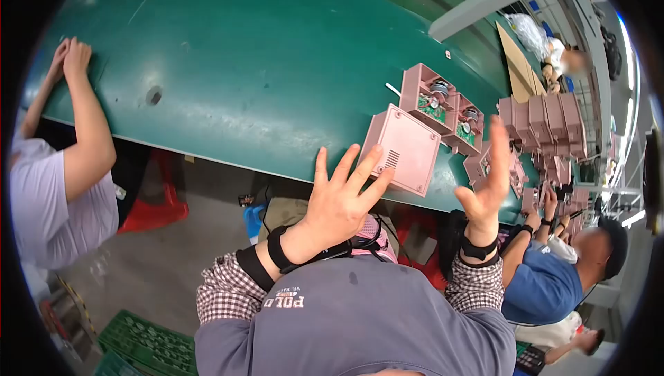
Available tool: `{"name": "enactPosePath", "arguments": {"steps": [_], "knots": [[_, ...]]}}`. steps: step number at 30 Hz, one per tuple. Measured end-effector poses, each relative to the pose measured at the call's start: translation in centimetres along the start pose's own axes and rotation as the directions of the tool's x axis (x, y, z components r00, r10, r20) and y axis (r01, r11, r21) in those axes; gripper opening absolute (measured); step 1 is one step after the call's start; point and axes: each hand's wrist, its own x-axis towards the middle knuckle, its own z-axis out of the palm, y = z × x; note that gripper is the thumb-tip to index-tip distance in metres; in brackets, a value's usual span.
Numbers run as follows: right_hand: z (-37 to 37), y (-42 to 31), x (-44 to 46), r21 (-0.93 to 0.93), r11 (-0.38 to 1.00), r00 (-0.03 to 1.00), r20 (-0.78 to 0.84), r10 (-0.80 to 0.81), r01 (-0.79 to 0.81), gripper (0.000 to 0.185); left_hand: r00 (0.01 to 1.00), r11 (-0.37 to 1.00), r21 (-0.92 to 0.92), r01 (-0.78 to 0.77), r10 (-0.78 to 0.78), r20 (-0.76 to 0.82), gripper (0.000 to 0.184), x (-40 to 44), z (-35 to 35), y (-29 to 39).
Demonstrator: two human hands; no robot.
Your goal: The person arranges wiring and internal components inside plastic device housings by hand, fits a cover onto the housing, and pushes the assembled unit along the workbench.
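Observation:
My left hand [344, 198] has its fingers spread, its fingertips over the near corner of a closed pink plastic box [413, 142]. Whether they touch the box I cannot tell. The box shows a slotted vent and screw holes at its corners. To its right, my right hand [486, 195] is raised with fingers stretched out, holding nothing. Behind the box sit two open pink housings, one [423, 92] beside the other [468, 134]. Each has a round speaker-like part and a green circuit board inside. Another pink housing [476, 167] lies partly hidden behind my right hand.
Stacked pink housings [546, 123] stand farther right on the green table [249, 65]. A person [62, 189] sits at the left with hands together on the table. A co-worker in blue [550, 279] works at the right. Green crates [145, 341] are on the floor.

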Motion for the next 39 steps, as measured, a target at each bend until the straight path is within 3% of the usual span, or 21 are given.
{"name": "enactPosePath", "arguments": {"steps": [1, 2, 4, 5, 6, 7, 9, 10, 14, 16, 19, 25, 29, 33, 36, 39], "knots": [[-0.6, -0.1, -0.7, -0.034, 0.999, 0.991, -0.128, -0.033, 0.029, 0.105, 1.000, 1.000, -0.001, 0.002, -0.002, 0.000, 0.048, 0.0, 0.0, -0.1], [-0.6, -0.2, -1.4, -0.041, 0.999, 0.989, -0.145, -0.025, 0.020, 0.105, 1.000, 1.000, -0.002, 0.006, -0.006, -0.002, 0.048, -0.1, 0.1, -0.1], [0.6, -0.2, -3.0, -0.066, 0.985, 0.917, -0.360, -0.173, 0.160, 0.104, 1.000, 1.000, 0.003, 0.021, -0.021, -0.009, 0.048, 0.0, 0.3, 0.0], [2.0, 0.6, -4.6, -0.158, 0.981, 0.991, -0.056, -0.120, 0.109, 0.104, 1.000, 1.000, 0.010, 0.009, -0.009, -0.003, 0.048, 0.1, 0.2, 0.1], [3.4, 1.0, -6.0, -0.256, 0.963, 0.970, 0.243, -0.017, 0.081, 0.104, 1.000, 1.000, 0.014, 0.015, -0.015, 0.014, 0.048, 0.0, 0.1, 0.3], [4.0, 0.1, -6.0, -0.253, 0.966, 0.975, 0.220, -0.002, 0.059, 0.104, 0.999, 1.000, 0.019, 0.014, -0.015, 0.037, 0.048, -0.2, -0.3, 0.5], [4.4, -0.4, -4.0, -0.198, 0.980, 0.919, 0.386, 0.078, 0.000, 0.105, 0.999, 0.998, 0.049, 0.026, -0.027, 0.036, 0.049, 0.6, -0.4, 0.5], [4.3, -0.5, -4.3, -0.193, 0.981, 0.926, 0.365, 0.092, -0.021, 0.105, 0.998, 0.998, 0.057, 0.004, -0.007, 0.056, 0.049, 0.4, -0.6, 0.7], [3.6, 1.2, -4.0, 0.117, 0.993, 0.979, 0.202, -0.001, -0.024, 0.108, 0.999, 0.999, 0.035, 0.022, -0.023, 0.024, 0.057, 0.7, -0.1, 0.5], [4.2, 0.5, -3.4, 0.171, 0.977, 0.982, 0.155, 0.105, -0.131, 0.108, 0.999, 0.999, 0.016, 0.035, -0.035, 0.025, 0.052, 1.0, -0.4, 0.8], [5.5, 2.0, -4.4, 0.085, 0.993, 0.981, 0.185, 0.061, -0.078, 0.097, 0.999, 0.999, 0.027, 0.031, -0.032, 0.039, 0.044, 1.0, -0.5, 0.5], [6.8, 1.1, -6.2, 0.290, 0.936, 0.980, 0.055, 0.191, -0.199, 0.080, 1.000, 0.994, -0.113, 0.002, 0.000, 0.021, 0.041, 0.6, -1.6, 0.1], [5.0, 0.9, -6.0, 0.315, 0.943, 0.991, -0.051, 0.126, -0.104, 0.077, 0.989, 0.983, -0.176, 0.059, -0.034, 0.143, 0.040, 1.2, -2.5, 1.0], [-2.0, 2.2, -7.7, 0.138, 0.985, 0.956, -0.257, 0.140, -0.107, 0.071, 0.985, 0.978, -0.203, 0.052, -0.017, 0.169, 0.040, 1.8, -2.2, 2.0], [-7.7, 4.4, -10.8, 0.027, 0.959, 0.821, -0.511, 0.256, -0.282, 0.072, 0.980, 0.971, -0.232, 0.054, -0.007, 0.197, 0.039, 2.1, -1.3, 2.3], [-10.7, 8.5, -14.7, -0.191, 0.780, 0.634, -0.708, 0.311, -0.596, 0.072, 0.975, 0.967, -0.248, 0.054, 0.002, 0.221, 0.037, 2.3, -0.6, 1.8]]}}
